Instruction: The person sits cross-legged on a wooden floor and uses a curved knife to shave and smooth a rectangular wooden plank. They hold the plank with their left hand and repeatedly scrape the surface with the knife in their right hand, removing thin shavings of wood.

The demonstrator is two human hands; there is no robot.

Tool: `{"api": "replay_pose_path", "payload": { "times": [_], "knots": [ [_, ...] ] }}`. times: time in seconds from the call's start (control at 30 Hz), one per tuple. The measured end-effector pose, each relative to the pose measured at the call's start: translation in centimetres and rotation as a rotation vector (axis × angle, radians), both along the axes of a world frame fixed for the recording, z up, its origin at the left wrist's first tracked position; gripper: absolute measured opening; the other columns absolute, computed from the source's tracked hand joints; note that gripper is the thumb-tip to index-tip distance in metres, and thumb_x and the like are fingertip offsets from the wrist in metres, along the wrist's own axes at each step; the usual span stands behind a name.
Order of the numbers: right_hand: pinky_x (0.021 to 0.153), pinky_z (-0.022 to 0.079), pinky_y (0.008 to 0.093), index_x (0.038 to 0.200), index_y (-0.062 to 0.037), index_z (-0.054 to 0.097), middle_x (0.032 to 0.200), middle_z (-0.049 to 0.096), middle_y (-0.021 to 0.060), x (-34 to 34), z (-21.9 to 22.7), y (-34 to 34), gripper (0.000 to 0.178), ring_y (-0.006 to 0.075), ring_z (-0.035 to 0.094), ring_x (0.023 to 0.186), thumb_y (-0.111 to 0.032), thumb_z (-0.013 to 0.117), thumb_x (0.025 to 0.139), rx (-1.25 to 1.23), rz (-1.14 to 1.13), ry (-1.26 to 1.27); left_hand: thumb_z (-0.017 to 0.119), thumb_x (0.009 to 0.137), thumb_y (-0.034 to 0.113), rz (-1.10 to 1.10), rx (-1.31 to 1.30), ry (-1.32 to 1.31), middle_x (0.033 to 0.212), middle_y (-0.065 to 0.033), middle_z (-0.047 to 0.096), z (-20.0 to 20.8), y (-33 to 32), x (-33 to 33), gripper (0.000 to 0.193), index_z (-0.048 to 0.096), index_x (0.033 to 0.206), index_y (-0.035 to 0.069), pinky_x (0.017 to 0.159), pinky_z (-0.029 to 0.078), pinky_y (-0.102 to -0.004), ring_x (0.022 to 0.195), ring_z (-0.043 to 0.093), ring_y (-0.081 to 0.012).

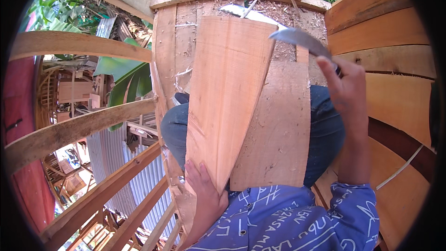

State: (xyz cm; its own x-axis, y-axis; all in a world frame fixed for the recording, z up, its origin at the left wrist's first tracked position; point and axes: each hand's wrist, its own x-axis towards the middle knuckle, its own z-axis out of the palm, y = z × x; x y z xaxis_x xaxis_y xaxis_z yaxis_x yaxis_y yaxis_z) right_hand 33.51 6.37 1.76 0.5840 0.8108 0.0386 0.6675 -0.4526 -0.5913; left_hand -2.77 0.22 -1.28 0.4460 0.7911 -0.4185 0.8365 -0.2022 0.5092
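Note:
A long, tapering wooden board [223, 83] leans across my lap, its wide end away from me and its narrow end near my shirt. My left hand [204, 190] grips that narrow end, fingers over its left edge. In my raised right hand [346, 81] is a machete [302, 41] with a curved blade. The blade's tip points left, close to the board's far right corner; I cannot tell whether they touch. Under the tapering board and to its right, a wider flat board [278, 125] lies over my legs.
Wood shavings [306, 21] litter the plank floor [165, 60] ahead. A pale, blade-like object [260, 17] lies beyond the board's far end. Wooden rails [83, 121] run along the left, with corrugated roofing [111, 158] below. A plank wall [385, 28] rises on the right.

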Motion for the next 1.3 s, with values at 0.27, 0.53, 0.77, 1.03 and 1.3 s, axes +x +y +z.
{"api": "replay_pose_path", "payload": {
  "times": [0.27, 0.53, 0.77, 1.03, 1.3],
  "knots": [
    [0.044, 0.041, 0.0388, 0.058, -0.0037, 0.057, 0.049, 0.05, 0.013, -2.4, -2.0, 0.2, 0.062, 0.03, 0.055, 0.046, -0.062, 0.064, 0.078, -0.052, 0.303, -0.346, 0.055, 0.069, -0.004, 0.008, -0.033, -0.03, 0.151, -0.0361, -0.005, 0.5, 0.4, 0.4, 0.095, 0.001, 0.148, -0.003, 0.112, 0.0, -0.0581, 0.142, -0.006, -0.0499],
    [0.046, 0.041, 0.0371, 0.059, -0.0012, 0.058, 0.049, 0.051, 0.0126, 0.7, -2.8, 3.7, 0.07, 0.0267, 0.054, 0.046, -0.067, 0.056, 0.082, 0.02, 0.165, -0.362, 0.054, 0.068, -0.003, 0.031, -0.025, 0.018, 0.151, -0.0359, -0.005, 0.4, 0.1, 0.7, 0.096, 0.001, 0.148, -0.002, 0.112, 0.002, -0.0588, 0.141, -0.005, -0.0516],
    [0.048, 0.035, 0.0337, 0.06, 0.0029, 0.058, 0.047, 0.043, 0.0088, 8.7, -1.3, 2.6, 0.071, 0.0172, 0.042, 0.046, -0.062, 0.055, 0.087, 0.076, -0.205, -0.02, 0.054, 0.068, -0.003, 0.017, -0.023, -0.022, 0.151, -0.0352, -0.004, 0.3, 0.0, -0.1, 0.096, 0.001, 0.148, -0.003, 0.113, 0.002, -0.0577, 0.141, -0.006, -0.0515],
    [0.046, 0.042, 0.0413, 0.059, -0.0034, 0.058, 0.052, 0.054, 0.0154, -3.7, -0.7, -0.9, 0.058, 0.0324, 0.056, 0.05, -0.057, 0.065, 0.08, -0.028, 0.306, -0.106, 0.053, 0.068, -0.003, -0.006, 0.007, -0.034, 0.152, -0.0346, -0.003, 0.4, 0.2, -0.3, 0.096, 0.001, 0.148, -0.003, 0.115, 0.003, -0.0519, 0.142, -0.004, -0.0484],
    [0.047, 0.042, 0.039, 0.06, -0.0029, 0.059, 0.051, 0.052, 0.0132, -1.3, -2.2, 2.2, 0.064, 0.0299, 0.056, 0.049, -0.065, 0.061, 0.078, -0.026, 0.293, -0.356, 0.054, 0.067, -0.002, 0.047, -0.048, 0.028, 0.151, -0.035, -0.001, 1.8, 0.5, 1.3, 0.097, 0.001, 0.148, -0.003, 0.115, 0.004, -0.052, 0.142, -0.002, -0.0497]
  ]
}}
